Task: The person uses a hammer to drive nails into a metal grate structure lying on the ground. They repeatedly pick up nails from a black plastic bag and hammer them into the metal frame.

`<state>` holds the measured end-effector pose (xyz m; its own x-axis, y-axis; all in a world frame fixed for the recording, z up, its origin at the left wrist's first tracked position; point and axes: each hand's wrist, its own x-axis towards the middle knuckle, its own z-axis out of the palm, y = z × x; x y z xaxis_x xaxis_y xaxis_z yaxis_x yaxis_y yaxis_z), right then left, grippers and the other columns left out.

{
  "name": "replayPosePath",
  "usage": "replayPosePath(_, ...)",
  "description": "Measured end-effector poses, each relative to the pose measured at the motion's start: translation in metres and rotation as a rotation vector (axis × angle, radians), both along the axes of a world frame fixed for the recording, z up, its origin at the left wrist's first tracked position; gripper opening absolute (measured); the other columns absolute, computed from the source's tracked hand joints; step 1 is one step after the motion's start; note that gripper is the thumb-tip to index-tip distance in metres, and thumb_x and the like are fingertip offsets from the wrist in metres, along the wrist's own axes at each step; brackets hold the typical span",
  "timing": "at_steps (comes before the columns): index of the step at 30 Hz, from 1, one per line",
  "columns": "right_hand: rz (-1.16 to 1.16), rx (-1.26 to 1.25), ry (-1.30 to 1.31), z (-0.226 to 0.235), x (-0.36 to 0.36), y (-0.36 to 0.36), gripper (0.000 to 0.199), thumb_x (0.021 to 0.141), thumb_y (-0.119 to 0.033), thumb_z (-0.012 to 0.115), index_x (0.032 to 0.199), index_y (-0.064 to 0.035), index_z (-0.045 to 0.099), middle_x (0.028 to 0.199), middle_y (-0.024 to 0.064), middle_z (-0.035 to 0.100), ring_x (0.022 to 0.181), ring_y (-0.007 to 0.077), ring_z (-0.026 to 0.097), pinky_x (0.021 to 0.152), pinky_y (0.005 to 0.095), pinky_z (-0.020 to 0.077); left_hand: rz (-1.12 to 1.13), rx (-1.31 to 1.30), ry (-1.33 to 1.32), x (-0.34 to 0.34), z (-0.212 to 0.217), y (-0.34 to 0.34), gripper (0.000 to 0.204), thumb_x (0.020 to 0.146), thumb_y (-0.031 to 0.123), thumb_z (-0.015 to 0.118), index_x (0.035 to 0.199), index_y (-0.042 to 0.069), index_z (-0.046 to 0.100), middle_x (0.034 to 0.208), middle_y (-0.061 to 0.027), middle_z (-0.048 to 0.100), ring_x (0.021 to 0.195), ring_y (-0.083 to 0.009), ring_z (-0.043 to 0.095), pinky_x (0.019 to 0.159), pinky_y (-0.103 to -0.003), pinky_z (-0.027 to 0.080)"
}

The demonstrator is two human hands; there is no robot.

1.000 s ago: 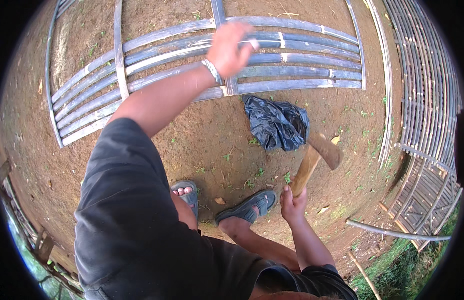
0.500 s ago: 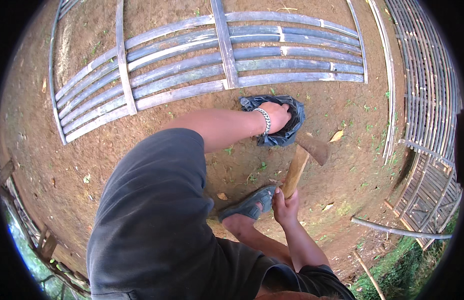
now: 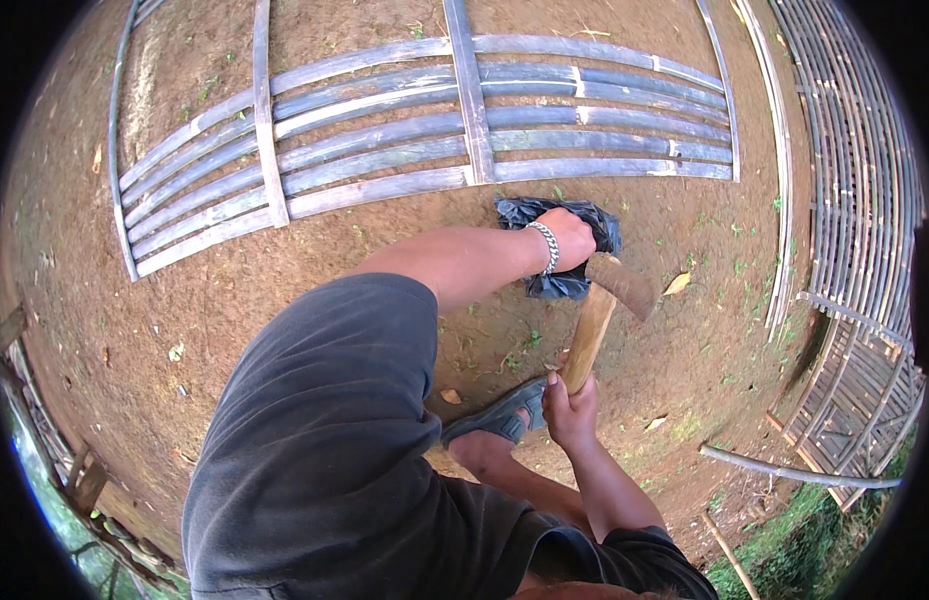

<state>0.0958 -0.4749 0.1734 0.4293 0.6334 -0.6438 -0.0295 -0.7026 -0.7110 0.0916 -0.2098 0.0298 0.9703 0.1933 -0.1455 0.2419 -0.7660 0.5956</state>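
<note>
My left hand [image 3: 565, 241], with a silver chain bracelet at the wrist, is closed over a crumpled black plastic bag [image 3: 559, 287] lying on the dirt. Its fingertips are turned away, so what they hold, if anything, stays hidden. Around the wooden handle of a hatchet [image 3: 590, 340] my right hand [image 3: 570, 408] is wrapped, low on the shaft. The hatchet's rusty head [image 3: 625, 284] points up and away from me, its blade toward the right, close beside the bag and my left knuckles.
Just beyond the bag lies a slatted bamboo frame [image 3: 384, 125]. Long bamboo strips [image 3: 781, 200] and a large bamboo panel [image 3: 849, 150] lie to the right. A sandaled foot [image 3: 499, 420] is planted near the hatchet handle. A pole [image 3: 794, 468] lies at lower right.
My left hand has drawn up a little out of the bag's opening and curled into a fist. The right hand keeps its grip on the hatchet, almost still.
</note>
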Motion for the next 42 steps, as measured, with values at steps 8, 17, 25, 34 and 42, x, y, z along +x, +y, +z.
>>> replayPosePath(8,-0.032,-0.023,0.045,0.006,-0.005,0.013,0.036,0.101,-0.01,0.06,0.134,-0.0058,0.045,0.073,0.0004,0.054,0.054,0.0087,0.051,0.047,0.024,0.0422,0.058,-0.055,0.014,0.003,-0.007,-0.006,0.025,0.089,0.031,0.061,0.1,0.013,0.076,0.104,-0.0133,0.073,0.1,-0.0322,0.07,0.09,-0.045,0.053)
replayPosePath(17,-0.081,0.013,0.127,-0.001,-0.012,0.017,0.037,0.101,-0.007,0.059,0.134,-0.0049,0.043,0.075,0.0012,0.054,0.057,0.0102,0.052,0.051,0.0256,0.0444,0.101,-0.255,0.02,-0.004,-0.002,0.001,0.035,0.089,0.03,0.061,0.105,0.001,0.074,0.11,-0.0211,0.074,0.104,-0.0361,0.071,0.094,-0.044,0.055)
replayPosePath(25,-0.12,0.067,0.131,0.001,-0.009,0.02,0.037,0.101,-0.007,0.059,0.134,-0.0033,0.043,0.076,0.0023,0.054,0.056,0.0108,0.052,0.051,0.0263,0.0449,0.119,-0.331,0.005,-0.004,0.022,-0.001,0.047,0.089,0.035,0.065,0.122,0.001,0.063,0.115,-0.0203,0.071,0.111,-0.0354,0.067,0.1,-0.043,0.05)
replayPosePath(34,-0.045,0.096,0.046,0.003,-0.006,0.046,0.038,0.1,-0.011,0.062,0.131,0.0025,0.046,0.075,0.001,0.056,0.058,0.0077,0.054,0.05,0.0234,0.0433,0.324,-0.555,-0.362,-0.093,0.071,0.049,0.027,0.084,0.012,0.071,0.109,0.006,0.061,0.073,-0.007,0.068,0.07,-0.0212,0.069,0.071,-0.036,0.055)
replayPosePath(42,-0.241,0.375,-0.008,-0.004,-0.03,0.137,0.038,0.097,-0.004,0.066,0.129,0.0008,0.047,0.095,0.0056,0.058,0.065,0.0093,0.057,0.054,0.025,0.0489,0.457,-1.344,-0.436,-0.131,0.076,0.006,0.028,0.09,0.002,0.071,0.114,0.0,0.055,0.086,-0.0051,0.068,0.08,-0.0089,0.065,0.072,-0.026,0.052)
